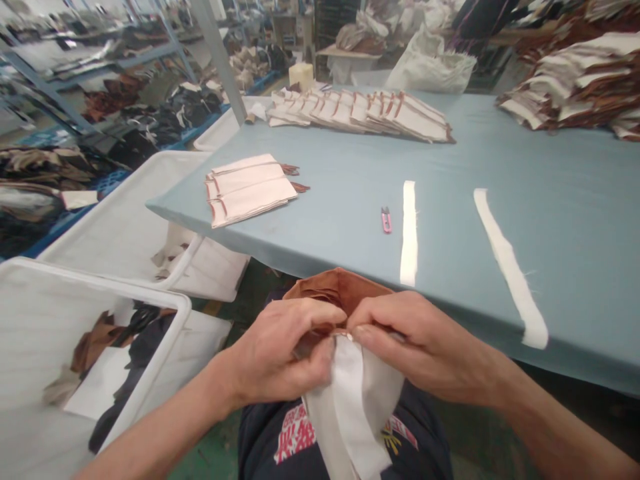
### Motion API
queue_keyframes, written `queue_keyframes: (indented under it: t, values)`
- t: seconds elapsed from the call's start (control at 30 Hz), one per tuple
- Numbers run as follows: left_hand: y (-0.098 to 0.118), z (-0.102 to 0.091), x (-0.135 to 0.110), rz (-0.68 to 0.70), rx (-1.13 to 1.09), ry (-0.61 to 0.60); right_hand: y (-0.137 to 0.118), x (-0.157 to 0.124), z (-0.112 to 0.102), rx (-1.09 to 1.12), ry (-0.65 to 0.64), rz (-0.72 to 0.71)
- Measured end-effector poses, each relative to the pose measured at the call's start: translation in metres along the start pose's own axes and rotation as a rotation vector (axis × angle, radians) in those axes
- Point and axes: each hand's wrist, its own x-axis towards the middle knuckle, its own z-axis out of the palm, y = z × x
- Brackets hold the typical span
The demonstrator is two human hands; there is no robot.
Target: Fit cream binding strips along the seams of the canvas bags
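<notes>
Both hands meet in front of my lap, at the near edge of the table. Between them is a sewn fabric piece [350, 400], white and cream on the side hanging toward me and brown on the far side. My left hand [295, 343] pinches its top edge between thumb and fingers. Close beside it, my right hand [395, 333] pinches the same edge, its thumb near a seam. The fingertips hide part of that edge. On the table beyond lie pink thread snips [386, 220], a white fabric strip [409, 233] and a second, longer strip [510, 267].
A blue-green cloth covers the table [330, 220]. Stacked cream pieces [253, 190] lie at its left, a fanned row of pieces [360, 112] at the back, a big pile [575, 87] at back right. White bins [185, 313] holding scraps stand left. A metal post [220, 60] rises behind.
</notes>
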Motion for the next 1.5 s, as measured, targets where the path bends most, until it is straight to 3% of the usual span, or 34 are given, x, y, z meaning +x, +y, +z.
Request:
queue_keyframes:
  t: [0.1,0.17,0.27,0.37,0.47,0.57,0.77,0.9,1.07,1.2,1.33,1.5]
  values:
    - [0.010,-0.020,0.010,-0.153,-0.071,-0.173,-0.008,-0.003,-0.004,-0.446,0.065,-0.259]
    - [0.010,-0.030,0.018,-0.203,-0.145,-0.308,-0.009,-0.004,-0.003,-0.609,0.084,-0.354]
    - [0.003,-0.033,0.023,-0.125,-0.118,-0.395,-0.008,-0.004,0.000,-0.686,0.126,-0.406]
    - [-0.005,-0.024,0.018,0.049,0.106,-0.327,-0.002,-0.005,0.003,-0.637,0.148,-0.389]
    - [-0.008,-0.018,0.006,0.120,0.266,-0.296,0.004,-0.007,0.005,-0.561,0.126,-0.352]
    - [-0.009,-0.022,-0.003,0.068,0.229,-0.367,0.006,-0.008,0.007,-0.547,0.087,-0.325]
    - [-0.010,-0.041,-0.001,-0.190,-0.124,-0.477,-0.001,-0.007,0.010,-0.541,0.061,-0.339]
    - [-0.003,-0.041,0.014,-0.213,-0.283,-0.490,-0.005,-0.005,0.010,-0.564,0.112,-0.382]
    - [0.005,-0.033,0.031,-0.249,-0.330,-0.517,-0.008,-0.001,0.006,-0.618,0.142,-0.349]
    - [0.003,-0.032,0.028,-0.216,-0.332,-0.534,-0.001,-0.001,0.000,-0.384,0.081,-0.213]
    - [-0.001,-0.033,0.012,-0.210,-0.167,-0.479,0.011,-0.003,0.000,-0.175,0.035,-0.113]
    - [0.006,-0.033,-0.005,-0.209,-0.084,-0.287,0.022,0.007,0.015,-0.313,0.149,-0.259]
